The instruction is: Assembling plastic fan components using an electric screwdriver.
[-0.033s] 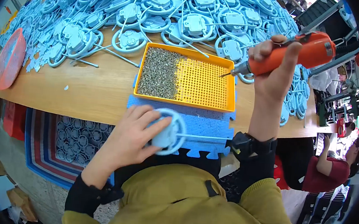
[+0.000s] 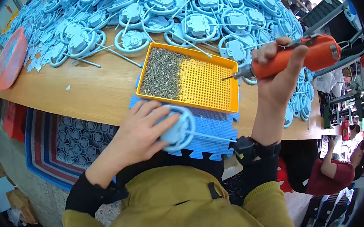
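Note:
My left hand [image 2: 141, 131] is closed on a light-blue plastic ring-shaped part [image 2: 184, 130] with a thin rod pointing right. It holds the part over the blue foam mat [image 2: 213, 148], near the table's front edge. My right hand [image 2: 278, 77] grips an orange power screwdriver [image 2: 312, 55], its bit angled down and left over a yellow tray [image 2: 209, 83]. Small metal screws [image 2: 161, 74] fill the tray's left part; its perforated right part shows bare. Whether a screw sits on the bit is too small to tell.
A large heap of similar blue parts [image 2: 198, 25] covers the table's back. A pink basin [image 2: 9, 59] leans at the left edge. Below the table, a striped container [image 2: 39, 161] holds more round parts. Another person [image 2: 332, 171] sits at the right, beyond my arm.
My left hand and the blue part have shifted slightly right and away from me. The screwdriver's bit has moved slightly to the left and down.

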Motion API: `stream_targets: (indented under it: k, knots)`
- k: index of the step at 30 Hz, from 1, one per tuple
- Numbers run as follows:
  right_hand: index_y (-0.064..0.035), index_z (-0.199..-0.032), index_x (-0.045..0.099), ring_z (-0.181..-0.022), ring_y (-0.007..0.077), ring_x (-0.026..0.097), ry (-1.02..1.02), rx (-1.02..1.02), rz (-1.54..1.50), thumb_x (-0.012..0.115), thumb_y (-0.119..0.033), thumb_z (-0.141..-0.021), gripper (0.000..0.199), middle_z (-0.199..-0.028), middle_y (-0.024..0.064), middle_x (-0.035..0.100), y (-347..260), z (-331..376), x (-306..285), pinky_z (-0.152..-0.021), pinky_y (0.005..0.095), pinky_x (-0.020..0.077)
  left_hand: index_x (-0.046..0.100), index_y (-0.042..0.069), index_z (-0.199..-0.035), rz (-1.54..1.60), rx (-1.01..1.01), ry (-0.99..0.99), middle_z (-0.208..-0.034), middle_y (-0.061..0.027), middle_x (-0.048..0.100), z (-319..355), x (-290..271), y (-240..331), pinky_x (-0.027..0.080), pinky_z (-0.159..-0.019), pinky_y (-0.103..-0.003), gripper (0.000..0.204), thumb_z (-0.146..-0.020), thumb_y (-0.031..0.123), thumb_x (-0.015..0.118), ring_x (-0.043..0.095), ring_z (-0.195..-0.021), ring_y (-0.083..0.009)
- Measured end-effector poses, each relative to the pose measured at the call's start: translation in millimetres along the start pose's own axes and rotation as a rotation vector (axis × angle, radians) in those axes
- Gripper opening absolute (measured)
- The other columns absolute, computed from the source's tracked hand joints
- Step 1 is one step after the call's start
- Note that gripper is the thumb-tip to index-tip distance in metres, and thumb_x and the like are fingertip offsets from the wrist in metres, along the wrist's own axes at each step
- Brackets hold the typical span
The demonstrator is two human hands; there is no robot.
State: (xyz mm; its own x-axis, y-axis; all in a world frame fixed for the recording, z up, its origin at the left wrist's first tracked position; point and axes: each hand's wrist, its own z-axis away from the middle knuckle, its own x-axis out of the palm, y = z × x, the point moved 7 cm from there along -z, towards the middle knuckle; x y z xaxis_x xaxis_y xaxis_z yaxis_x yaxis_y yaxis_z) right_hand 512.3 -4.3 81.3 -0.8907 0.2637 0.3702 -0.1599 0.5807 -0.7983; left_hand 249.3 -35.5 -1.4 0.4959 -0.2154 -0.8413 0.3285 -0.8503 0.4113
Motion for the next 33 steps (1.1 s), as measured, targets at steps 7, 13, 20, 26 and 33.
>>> stream_targets:
  k: [7,13,20,26,33]
  knots:
    - [-0.0099,-0.101,0.055,-0.060,0.0153,0.051,-0.180,0.086,-0.233,0.052,-0.068,-0.086,0.060,-0.070,0.0025,0.055,-7,37,37,-0.064,0.0328,0.0421,0.065,0.008,-0.103,0.079,-0.067,0.397,-0.098,-0.0075,0.059,-47,-8,7,0.040,-0.082,-0.039,0.037,-0.070,0.019,0.077,0.054,-0.094,-0.0284]
    - [-0.0106,-0.102,0.060,-0.057,0.0101,0.047,-0.184,0.115,-0.242,0.052,-0.071,-0.082,0.064,-0.068,-0.0022,0.052,-4,54,60,-0.058,0.0276,0.0370,0.067,0.006,-0.081,0.143,-0.033,0.453,-0.082,-0.0035,0.060,-43,-2,2,0.039,-0.079,-0.038,0.012,-0.073,0.012,0.074,0.056,-0.085,-0.0236]
    - [-0.0086,-0.102,0.056,-0.053,0.0107,0.047,-0.273,0.079,-0.198,0.049,-0.073,-0.082,0.067,-0.068,-0.0009,0.052,-6,67,70,-0.052,0.0273,0.0408,0.067,0.006,-0.084,0.193,-0.032,0.379,-0.085,-0.0040,0.061,-32,3,11,0.039,-0.079,-0.037,0.011,-0.074,0.007,0.071,0.056,-0.085,-0.0245]
    - [-0.0070,-0.103,0.052,-0.053,0.0125,0.050,-0.364,0.128,-0.090,0.051,-0.071,-0.082,0.067,-0.068,0.0019,0.053,-6,81,73,-0.050,0.0276,0.0428,0.065,0.007,-0.099,0.081,-0.029,0.313,-0.093,-0.0047,0.060,-19,9,25,0.037,-0.084,-0.041,0.030,-0.072,0.015,0.075,0.054,-0.093,-0.0266]
    - [-0.0059,-0.102,0.050,-0.053,0.0149,0.051,-0.369,0.148,0.062,0.056,-0.068,-0.083,0.065,-0.069,0.0044,0.054,7,92,63,-0.051,0.0289,0.0445,0.056,0.009,-0.121,-0.018,-0.271,0.182,-0.117,-0.0097,0.050,3,33,9,0.032,-0.094,-0.044,0.074,-0.058,0.034,0.085,0.045,-0.112,-0.0288]
